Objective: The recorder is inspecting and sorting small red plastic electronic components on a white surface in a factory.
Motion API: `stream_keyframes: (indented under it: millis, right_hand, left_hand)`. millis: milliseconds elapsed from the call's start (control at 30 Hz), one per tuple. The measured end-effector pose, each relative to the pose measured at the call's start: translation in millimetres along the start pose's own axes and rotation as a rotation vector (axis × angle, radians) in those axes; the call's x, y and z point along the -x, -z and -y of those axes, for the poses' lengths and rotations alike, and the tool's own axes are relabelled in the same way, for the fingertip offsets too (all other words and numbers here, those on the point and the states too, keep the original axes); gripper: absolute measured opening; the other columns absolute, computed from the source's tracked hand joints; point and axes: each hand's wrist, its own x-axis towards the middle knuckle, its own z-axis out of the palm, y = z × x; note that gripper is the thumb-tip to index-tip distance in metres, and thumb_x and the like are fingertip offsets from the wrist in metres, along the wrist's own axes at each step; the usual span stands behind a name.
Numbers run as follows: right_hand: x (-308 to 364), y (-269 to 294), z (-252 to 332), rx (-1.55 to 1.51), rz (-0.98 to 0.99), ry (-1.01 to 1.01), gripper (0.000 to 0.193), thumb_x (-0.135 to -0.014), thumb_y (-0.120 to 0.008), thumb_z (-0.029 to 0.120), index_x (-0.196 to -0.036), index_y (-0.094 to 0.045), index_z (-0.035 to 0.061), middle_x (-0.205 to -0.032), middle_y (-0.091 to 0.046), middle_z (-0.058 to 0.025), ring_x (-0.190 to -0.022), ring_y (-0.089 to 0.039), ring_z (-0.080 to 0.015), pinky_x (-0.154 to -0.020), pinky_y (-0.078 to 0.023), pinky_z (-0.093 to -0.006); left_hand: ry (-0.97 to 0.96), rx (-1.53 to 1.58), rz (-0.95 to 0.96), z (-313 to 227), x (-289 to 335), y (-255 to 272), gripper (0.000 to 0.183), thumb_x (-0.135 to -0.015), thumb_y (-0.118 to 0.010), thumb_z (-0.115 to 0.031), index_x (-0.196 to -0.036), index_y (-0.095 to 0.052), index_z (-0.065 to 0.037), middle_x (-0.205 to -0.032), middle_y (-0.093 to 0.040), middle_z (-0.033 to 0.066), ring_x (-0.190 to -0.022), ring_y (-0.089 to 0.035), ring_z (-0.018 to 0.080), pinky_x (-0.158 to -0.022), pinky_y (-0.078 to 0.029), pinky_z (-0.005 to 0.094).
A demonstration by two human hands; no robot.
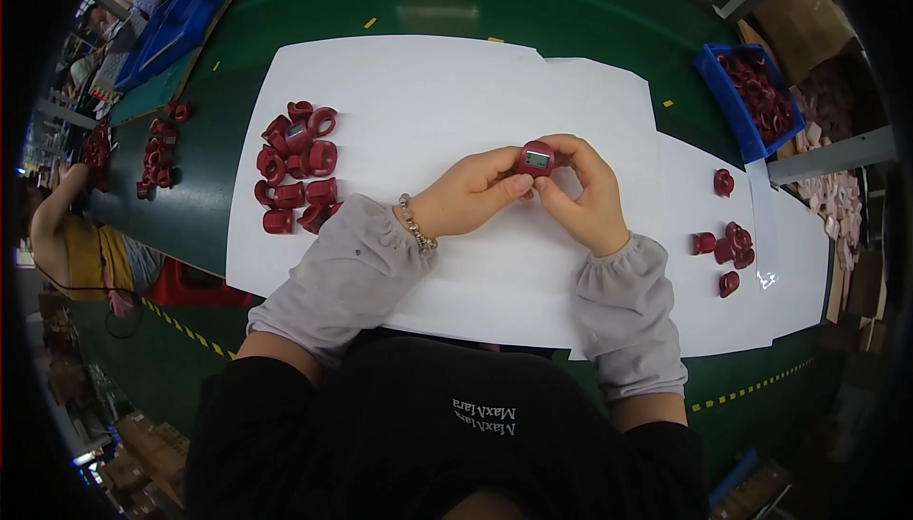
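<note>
Between my two hands is a small dark red ring-shaped counter point(537, 159) with a grey display facing up. My left hand point(468, 192) pinches its left side with thumb and fingers; a beaded bracelet circles that wrist. My right hand point(588, 199) grips the counter's other side, fingers curled behind it and thumb in front. Both hands are over the white paper sheet point(399, 73). To the left lies a cluster of similar red counters point(297, 163), several with their loops showing. A smaller group of red counters point(734, 246) rests on the paper to the right.
A blue bin point(706, 68) full of red pieces stands at the far right, beside a grey metal post point(832, 154). Pale pieces point(837, 192) pile up beyond it. On the left, another person point(86, 249) works by more red counters point(157, 154) on the green table.
</note>
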Motion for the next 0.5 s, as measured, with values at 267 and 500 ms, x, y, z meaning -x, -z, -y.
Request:
stream_keyframes:
  millis: [267,500]
  right_hand:
    - [0.7,-1.9,-1.5,0.026,-0.014,-0.002,0.034,-0.076,-0.058,-0.001,-0.109,-0.054,-0.0002,-0.102,-0.059,-0.0070,-0.092,-0.056,-0.0153,-0.086,-0.045,-0.0291]
    - [0.1,-0.2,-0.9,0.044,-0.008,0.007,0.035,-0.076,-0.058,0.000,-0.110,-0.054,-0.0003,-0.102,-0.059,-0.0074,-0.094,-0.057,-0.0161,-0.087,-0.045,-0.0295]
  left_hand:
    - [0.005,0.005,-0.001,1.8,1.1,0.7,0.026,-0.096,-0.046,-0.013,-0.118,-0.051,0.000,-0.099,-0.056,0.0033,-0.089,-0.053,0.0102,-0.082,-0.045,0.0265]
    - [0.003,0.021,0.004,2.9,0.5,1.2,0.027,-0.096,-0.047,-0.013,-0.119,-0.051,0.000,-0.099,-0.056,0.0024,-0.090,-0.052,0.0092,-0.082,-0.045,0.0254]
